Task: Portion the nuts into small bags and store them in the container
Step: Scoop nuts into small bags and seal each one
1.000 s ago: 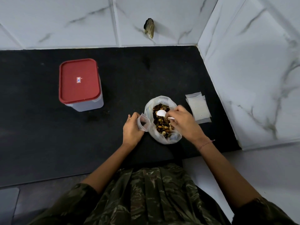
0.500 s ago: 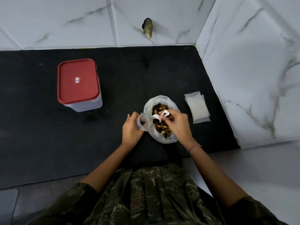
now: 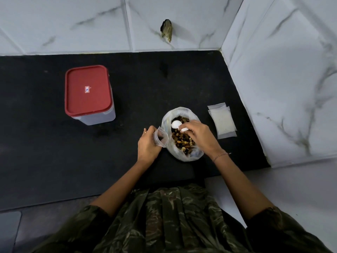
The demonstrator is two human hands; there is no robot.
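nuts (image 3: 182, 141): mixed brown and tan pieces, heaped inside a large clear bag (image 3: 179, 156). the bag stands open-mouthed on the black desk (image 3: 54, 152), right of centre and near the front edge.

right hand (image 3: 200, 136): over the mouth of the large clear bag, fingers curled, pinching the handle of a white spoon (image 3: 176, 124). the spoon's bowl lies over the far part of the nuts. whether it carries anything cannot be told.

left hand (image 3: 147, 145): just left of the large clear bag, fingers curled round a small bag (image 3: 161, 136). this is a clear zip type, with its mouth held open and turned toward the large clear bag. its edge is right against that bag's wall; actual contact cannot be told.

spare bags (image 3: 223, 122): a flat stack of pale clear pouches lying on the desk. they are to the right of the large clear bag, apart from it and near the right wall.

container (image 3: 98, 118): a translucent rectangular tub with its red lid (image 3: 88, 90) on. a small label sits at the lid's centre. it stands on the left part of the desk, well apart from both hands and the nuts.

bracelet (image 3: 220, 155): a thin chain on the right wrist.

walls (image 3: 282, 79): white marble-pattern tiles behind the desk and along its right side. a small dark object (image 3: 166, 31) is fixed to the rear wall; its kind cannot be told.

garment (image 3: 173, 216): camouflage-pattern cloth, front and both sleeves, at the bottom of the view.
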